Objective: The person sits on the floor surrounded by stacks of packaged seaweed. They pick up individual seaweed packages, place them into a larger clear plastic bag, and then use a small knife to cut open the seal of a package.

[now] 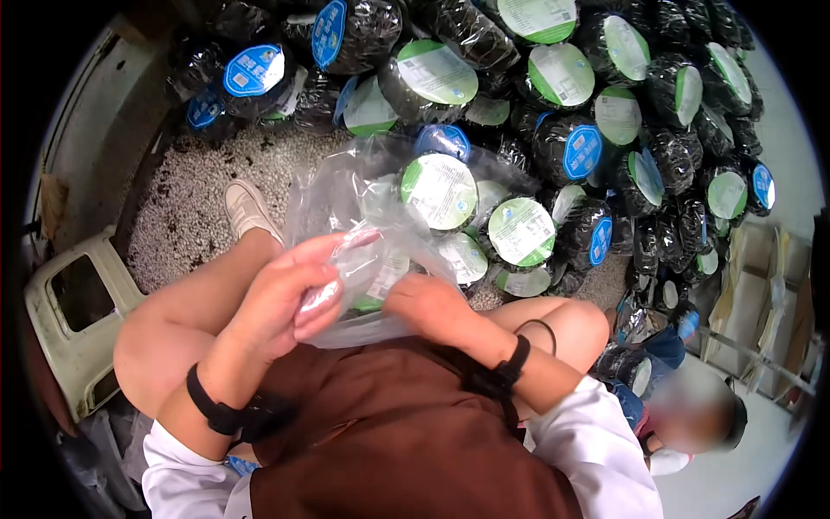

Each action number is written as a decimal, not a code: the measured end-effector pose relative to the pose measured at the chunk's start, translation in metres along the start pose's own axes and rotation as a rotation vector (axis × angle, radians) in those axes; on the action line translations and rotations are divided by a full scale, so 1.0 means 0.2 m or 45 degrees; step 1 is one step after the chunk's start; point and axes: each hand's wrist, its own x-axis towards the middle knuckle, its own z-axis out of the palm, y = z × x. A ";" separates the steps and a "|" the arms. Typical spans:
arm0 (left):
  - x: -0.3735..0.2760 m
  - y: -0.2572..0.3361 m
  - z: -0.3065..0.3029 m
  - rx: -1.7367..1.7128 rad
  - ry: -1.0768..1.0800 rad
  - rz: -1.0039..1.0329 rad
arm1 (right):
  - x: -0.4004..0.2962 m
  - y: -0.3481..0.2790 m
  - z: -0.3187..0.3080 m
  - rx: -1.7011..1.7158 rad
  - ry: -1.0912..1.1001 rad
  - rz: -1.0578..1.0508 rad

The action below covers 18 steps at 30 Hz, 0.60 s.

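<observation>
My left hand [292,285] grips the gathered edge of a large clear plastic bag [318,194]. On the bag's near right side, my right hand [428,305] curls its fingers into the same film; its fingertips are hidden. Through and beside the film show packages wrapped in dark plastic, with round green-and-white labels [439,192] that bear writing. Another such package [521,232] lies just right of the bag. Whether these packages are inside the bag or behind it, I cannot tell fully.
A big heap of dark wrapped packages [564,152] with green or blue labels rises ahead and to the right. Whitish granules [194,201] cover the floor at left. A pale plastic stool [39,305] lies beside my left knee. Another person [687,415] is at the lower right.
</observation>
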 end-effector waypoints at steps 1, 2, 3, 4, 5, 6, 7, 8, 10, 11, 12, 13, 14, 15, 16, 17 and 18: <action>0.01 -0.01 0.02 0.004 -0.037 -0.063 | -0.02 0.01 0.04 0.017 -0.168 0.217; 0.00 -0.05 0.07 0.008 -0.074 -0.126 | -0.06 -0.01 0.07 0.138 -0.191 0.353; 0.01 -0.07 0.10 0.021 -0.127 -0.169 | -0.07 -0.01 0.04 0.236 -0.202 0.486; -0.01 -0.08 0.13 -0.191 -0.276 -0.339 | -0.09 -0.01 0.00 0.345 -0.227 0.612; 0.02 -0.07 0.12 -0.032 -0.153 -0.242 | -0.07 0.01 -0.08 0.462 -0.345 0.403; 0.04 -0.06 0.07 0.121 -0.027 -0.163 | -0.03 -0.01 -0.19 0.595 -0.462 0.200; 0.07 -0.04 0.03 0.278 0.109 -0.080 | -0.01 -0.01 -0.29 0.727 -0.576 -0.020; 0.12 -0.03 0.01 0.532 0.295 -0.048 | -0.05 0.00 -0.39 1.243 -0.381 0.133; 0.19 -0.08 -0.02 0.715 0.397 -0.157 | -0.16 0.24 -0.32 1.421 0.610 0.888; 0.21 -0.10 -0.03 0.811 0.449 -0.213 | -0.20 0.46 -0.19 1.456 1.027 0.875; 0.24 -0.11 -0.06 0.832 0.404 -0.304 | -0.16 0.56 -0.10 1.657 1.183 1.176; 0.26 -0.10 -0.10 0.854 0.358 -0.393 | -0.14 0.65 -0.03 1.816 1.047 1.285; 0.28 -0.08 -0.13 0.881 0.312 -0.481 | -0.08 0.74 0.05 1.848 1.128 1.318; 0.29 -0.05 -0.15 0.817 0.370 -0.360 | -0.06 0.83 0.12 1.770 1.259 1.363; 0.29 -0.01 -0.17 0.751 0.417 -0.240 | -0.04 0.89 0.17 1.678 1.395 1.415; 0.30 0.02 -0.18 0.686 0.460 -0.121 | -0.05 0.93 0.22 1.581 1.530 1.465; 0.32 0.02 -0.20 0.860 0.594 -0.082 | -0.02 0.82 0.18 1.737 1.516 1.428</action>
